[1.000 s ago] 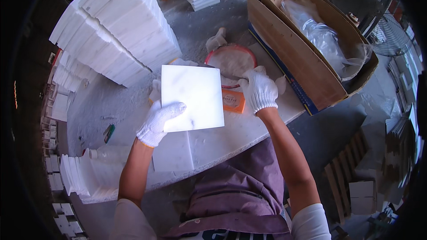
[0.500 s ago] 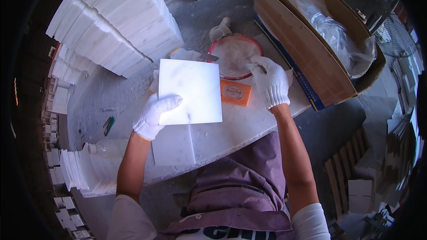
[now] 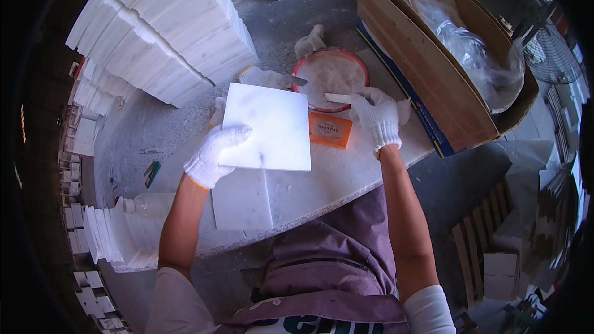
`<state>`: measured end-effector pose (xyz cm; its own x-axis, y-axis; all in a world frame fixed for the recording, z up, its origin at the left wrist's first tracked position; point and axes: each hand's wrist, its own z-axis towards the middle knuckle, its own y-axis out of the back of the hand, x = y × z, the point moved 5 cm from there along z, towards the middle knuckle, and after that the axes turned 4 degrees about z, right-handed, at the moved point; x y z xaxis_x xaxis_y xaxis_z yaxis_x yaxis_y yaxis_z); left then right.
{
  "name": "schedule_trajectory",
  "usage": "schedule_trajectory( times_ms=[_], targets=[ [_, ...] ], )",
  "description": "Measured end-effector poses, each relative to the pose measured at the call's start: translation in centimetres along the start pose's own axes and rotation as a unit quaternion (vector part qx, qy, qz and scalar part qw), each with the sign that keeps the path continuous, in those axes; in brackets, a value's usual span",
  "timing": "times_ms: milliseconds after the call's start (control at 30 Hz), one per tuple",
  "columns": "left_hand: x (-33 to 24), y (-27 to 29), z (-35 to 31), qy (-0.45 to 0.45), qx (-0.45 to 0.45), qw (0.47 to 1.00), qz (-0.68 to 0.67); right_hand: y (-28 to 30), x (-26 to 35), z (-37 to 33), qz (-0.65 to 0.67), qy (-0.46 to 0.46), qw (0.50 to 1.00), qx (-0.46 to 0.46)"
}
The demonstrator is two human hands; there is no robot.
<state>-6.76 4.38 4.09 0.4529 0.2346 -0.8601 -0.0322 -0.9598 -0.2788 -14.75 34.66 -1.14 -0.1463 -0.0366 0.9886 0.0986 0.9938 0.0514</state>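
Observation:
My left hand (image 3: pixel 216 153), in a white knit glove, grips a square white marble tile (image 3: pixel 269 125) by its left edge, thumb across the top face. The tile is held above the workbench, over another white tile (image 3: pixel 242 201) lying flat. My right hand (image 3: pixel 377 117), gloved too, is closed on a flat pale blade like a scraper (image 3: pixel 338 98), which points left over the red-rimmed round tub (image 3: pixel 366 69). White powder or paste fills the tub; which of the two I cannot tell. An orange box (image 3: pixel 331 130) lies between the tile and my right hand.
Tall stacks of white tiles (image 3: pixel 179 18) stand at the back left. A long cardboard box (image 3: pixel 427 62) with clear plastic sits at the right. A dark blade (image 3: pixel 299 80) rests by the tub's left rim. A plastic bottle (image 3: pixel 148 204) lies at the bench's left.
The tile has tipped slightly and its bright glare has faded, so grey veins show. My right hand has turned, and the pale blade now shows over the tub.

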Motion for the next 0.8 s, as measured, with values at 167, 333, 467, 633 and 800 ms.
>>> schedule_trajectory(
  times_ms=[167,333,467,633,800],
  targets=[
    [0.0,0.9,1.2,0.033,0.004,0.999,-0.038,0.0,0.9,-0.4,0.072,0.006,0.997,-0.009],
    [-1.1,1.7,2.6,-0.026,-0.001,0.997,0.073,-0.1,2.0,-0.6,0.000,0.108,0.994,-0.018],
    [-2.0,0.5,3.5,-0.049,0.049,0.997,0.044,0.7,1.1,-0.8,0.128,0.051,0.988,-0.068],
    [-5.4,-2.6,1.0,-0.011,-0.024,0.975,0.223,-0.3,-3.2,-1.5,0.248,-0.056,0.967,0.014],
    [-9.8,-7.6,-1.5,-0.389,-0.138,0.565,0.714,-0.8,-3.6,-2.7,0.584,-0.126,0.756,0.269]
  ],
)
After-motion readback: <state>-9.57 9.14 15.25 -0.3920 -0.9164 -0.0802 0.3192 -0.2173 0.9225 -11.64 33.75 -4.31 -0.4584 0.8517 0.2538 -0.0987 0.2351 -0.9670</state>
